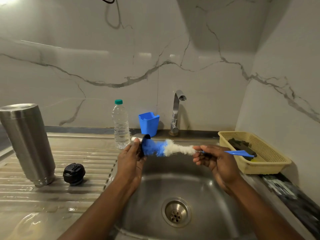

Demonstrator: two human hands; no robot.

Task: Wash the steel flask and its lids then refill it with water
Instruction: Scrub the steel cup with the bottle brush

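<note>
At far left the steel flask [27,144] stands mouth-down on the wet drainboard [83,193], apparently already washed and left to drain; just beside it sits the black inner lid [74,174], apart from the flask; further along, a capped plastic bottle [120,125] stands at the sink's [204,181] edge; over the basin the left hand [131,156] grips the outer cup lid [144,138] while the brush [161,149] pushes its blue bristles inside; the right hand [216,160] pinches the brush's handle; the tap [176,111] looks dry; by my judgement, rinsing, reassembly and refilling remain.
</note>
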